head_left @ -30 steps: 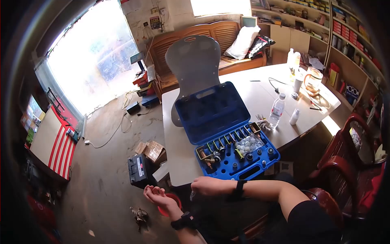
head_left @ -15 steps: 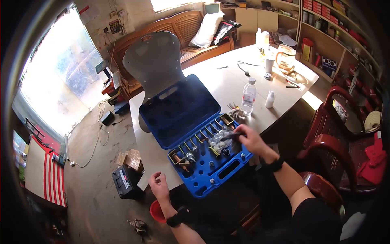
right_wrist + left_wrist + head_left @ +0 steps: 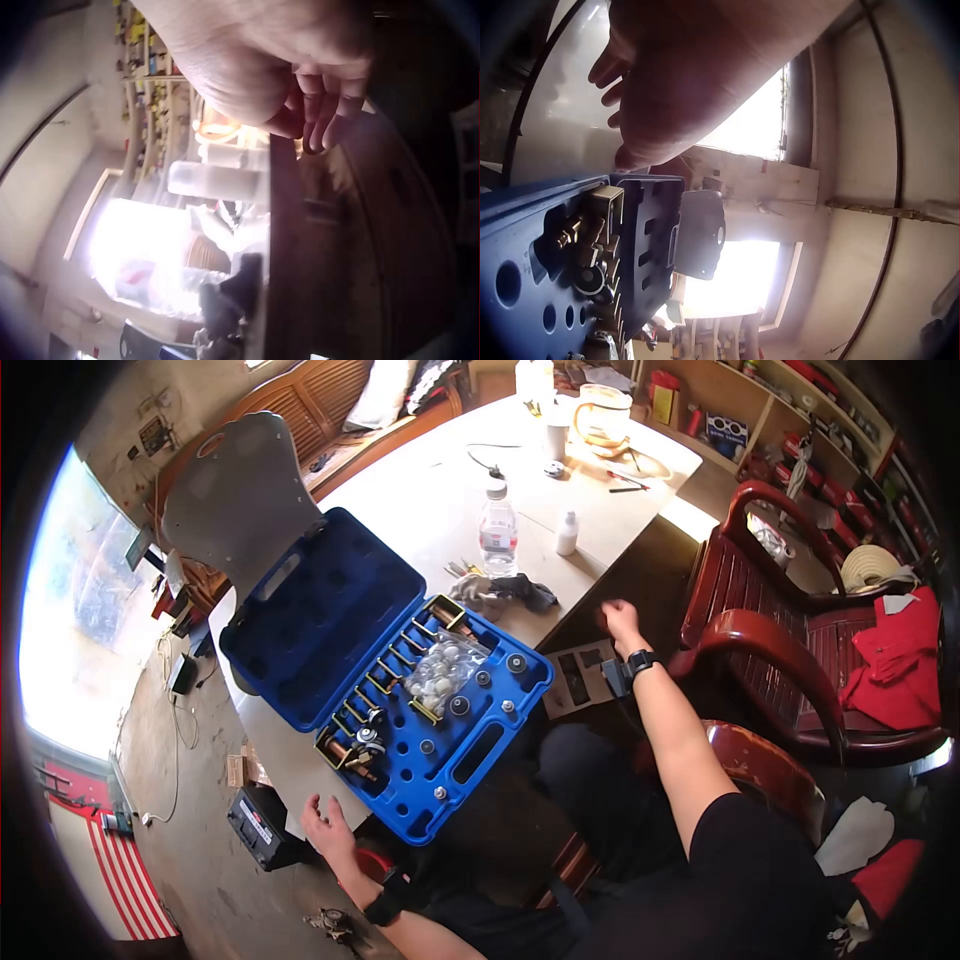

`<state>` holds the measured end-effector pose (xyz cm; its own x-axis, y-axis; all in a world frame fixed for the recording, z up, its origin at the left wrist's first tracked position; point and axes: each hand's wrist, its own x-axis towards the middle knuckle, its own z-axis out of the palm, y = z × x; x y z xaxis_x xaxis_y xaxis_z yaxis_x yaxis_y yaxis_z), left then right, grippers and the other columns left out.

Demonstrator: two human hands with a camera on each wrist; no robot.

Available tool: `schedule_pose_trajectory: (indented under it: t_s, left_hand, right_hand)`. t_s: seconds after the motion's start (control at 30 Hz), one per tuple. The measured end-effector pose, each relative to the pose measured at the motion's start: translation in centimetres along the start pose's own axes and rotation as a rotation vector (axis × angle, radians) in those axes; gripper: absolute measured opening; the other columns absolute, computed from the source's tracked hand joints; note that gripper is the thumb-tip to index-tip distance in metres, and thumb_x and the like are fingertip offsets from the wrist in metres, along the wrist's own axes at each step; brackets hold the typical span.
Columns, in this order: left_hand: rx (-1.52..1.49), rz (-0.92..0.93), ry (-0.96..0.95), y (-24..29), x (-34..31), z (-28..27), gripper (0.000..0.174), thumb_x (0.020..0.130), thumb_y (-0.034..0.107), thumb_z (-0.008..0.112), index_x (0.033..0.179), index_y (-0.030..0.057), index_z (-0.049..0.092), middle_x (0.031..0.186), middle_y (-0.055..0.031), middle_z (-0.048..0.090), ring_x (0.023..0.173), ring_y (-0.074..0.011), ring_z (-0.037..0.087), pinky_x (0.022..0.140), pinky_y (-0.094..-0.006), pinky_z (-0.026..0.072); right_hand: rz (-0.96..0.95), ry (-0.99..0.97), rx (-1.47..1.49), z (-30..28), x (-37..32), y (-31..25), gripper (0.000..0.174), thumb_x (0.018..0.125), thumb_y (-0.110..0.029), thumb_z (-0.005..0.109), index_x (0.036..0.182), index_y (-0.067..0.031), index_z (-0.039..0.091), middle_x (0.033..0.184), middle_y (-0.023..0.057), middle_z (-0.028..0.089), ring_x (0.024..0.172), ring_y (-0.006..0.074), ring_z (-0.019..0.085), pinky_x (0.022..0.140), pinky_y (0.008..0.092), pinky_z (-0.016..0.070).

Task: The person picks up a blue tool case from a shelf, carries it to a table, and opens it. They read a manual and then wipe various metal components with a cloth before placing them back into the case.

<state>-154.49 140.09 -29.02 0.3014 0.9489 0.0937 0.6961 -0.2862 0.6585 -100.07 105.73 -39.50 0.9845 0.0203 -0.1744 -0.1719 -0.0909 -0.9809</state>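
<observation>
An open blue tool case (image 3: 525, 685) fills the near end of the table (image 3: 420, 500). A clear bag of small white pieces (image 3: 437, 668) lies across its slots, with brass fittings (image 3: 352, 748) at its near left. Behind it are a water bottle (image 3: 497, 532) and a dark cloth (image 3: 520, 592). The left hand (image 3: 322, 828), fingers relaxed and holding nothing, is at the table's near edge just beside the case. The right hand (image 3: 620, 622) hangs off the table's side near a red chair (image 3: 760, 630), fingers curled in on nothing.
</observation>
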Motion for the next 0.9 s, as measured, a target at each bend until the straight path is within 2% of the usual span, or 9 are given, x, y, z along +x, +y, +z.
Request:
schedule_pose_trajectory:
  t_s: [0.1,0.17,0.23,0.3,0.33,0.5,0.57,0.77,0.9]
  left_hand:
    - [-0.033,0.063,-0.012,-3.3,0.3,1.8,0.045,0.096,0.028,0.06,0.128,-0.0026,0.052,0.126,-0.0215,0.052,0.117,-0.0342,0.051,0.095,-0.043,0.0459]
    - [-0.009,-0.002,-0.094,-2.2,-0.3,2.0,0.049,0.097,0.026,0.058,0.133,-0.0043,0.047,0.133,-0.0237,0.047,0.124,-0.0374,0.045,0.103,-0.0447,0.0395]
    - [0.226,0.238,0.077,-2.8,-0.8,3.3,0.051,0.095,0.023,0.058,0.137,-0.0027,0.044,0.137,-0.0243,0.044,0.128,-0.0402,0.041,0.109,-0.0468,0.0324]
    - [0.593,0.297,0.135,-0.4,-1.8,4.5,0.056,0.1,0.038,0.043,0.143,0.002,0.04,0.145,-0.0206,0.041,0.134,-0.0388,0.037,0.111,-0.048,0.0294]
    - [0.648,0.265,0.132,0.1,-1.3,5.3,0.059,0.1,0.041,0.039,0.144,0.0029,0.039,0.146,-0.0194,0.04,0.134,-0.0377,0.037,0.11,-0.0478,0.0299]
    - [0.686,0.279,0.123,-1.4,-1.2,5.1,0.062,0.099,0.044,0.038,0.145,0.0032,0.038,0.146,-0.0188,0.041,0.133,-0.0378,0.039,0.109,-0.048,0.0314]
    - [0.729,0.336,0.138,-1.7,-1.3,5.0,0.064,0.097,0.045,0.041,0.145,0.0013,0.037,0.146,-0.0207,0.04,0.133,-0.0393,0.039,0.109,-0.0479,0.032]
    - [0.723,0.335,0.134,-1.7,-1.5,5.2,0.071,0.095,0.049,0.043,0.144,-0.0024,0.035,0.146,-0.0225,0.039,0.133,-0.0401,0.038,0.109,-0.0484,0.0331]
    - [0.706,0.369,0.149,-1.3,-1.4,5.2,0.069,0.096,0.048,0.043,0.144,-0.0021,0.036,0.145,-0.0231,0.039,0.133,-0.0405,0.038,0.11,-0.0492,0.0325]
  right_hand:
    - [0.463,-0.016,0.058,-1.3,-0.2,9.3,0.015,0.091,-0.011,0.057,0.079,-0.0058,0.065,0.068,0.0051,0.063,0.06,0.0161,0.061,0.054,0.0299,0.0484]
    - [0.572,-0.25,-0.082,-2.5,-0.6,16.7,0.017,0.091,-0.014,0.056,0.079,-0.0053,0.065,0.065,0.005,0.061,0.058,0.0184,0.06,0.053,0.0324,0.0486]
    - [0.536,-0.496,-0.296,-4.3,1.1,29.2,0.022,0.089,-0.022,0.059,0.075,-0.006,0.065,0.065,0.0064,0.061,0.061,0.0197,0.062,0.054,0.0356,0.0493]
    - [-0.123,-0.631,-0.829,-4.7,-2.7,29.9,0.02,0.082,-0.014,0.062,0.072,0.0019,0.065,0.068,0.0157,0.067,0.06,0.0268,0.066,0.056,0.0428,0.052]
    - [0.464,-0.328,-0.735,-2.9,-3.6,31.8,0.027,0.082,-0.022,0.068,0.078,0.0047,0.067,0.075,0.0181,0.07,0.063,0.0259,0.068,0.063,0.0414,0.0544]
    - [0.669,-0.163,-0.526,-1.8,-2.8,34.6,0.037,0.082,-0.028,0.073,0.088,0.0076,0.067,0.076,0.0181,0.07,0.063,0.0286,0.068,0.058,0.0389,0.0523]
    - [0.887,0.157,-0.091,-1.3,-2.3,36.1,0.024,0.089,-0.02,0.07,0.088,0.0035,0.062,0.07,0.0121,0.064,0.053,0.0232,0.06,0.048,0.0376,0.0463]
    - [0.949,0.519,-0.198,-0.4,-2.3,35.4,0.031,0.088,-0.021,0.07,0.106,0.0028,0.064,0.09,0.0158,0.068,0.076,0.0281,0.065,0.063,0.0417,0.0522]
    - [0.843,0.449,-0.367,-0.1,-2.6,34.6,0.033,0.088,-0.019,0.068,0.109,0.0071,0.066,0.106,0.0236,0.068,0.098,0.0342,0.068,0.078,0.042,0.0525]
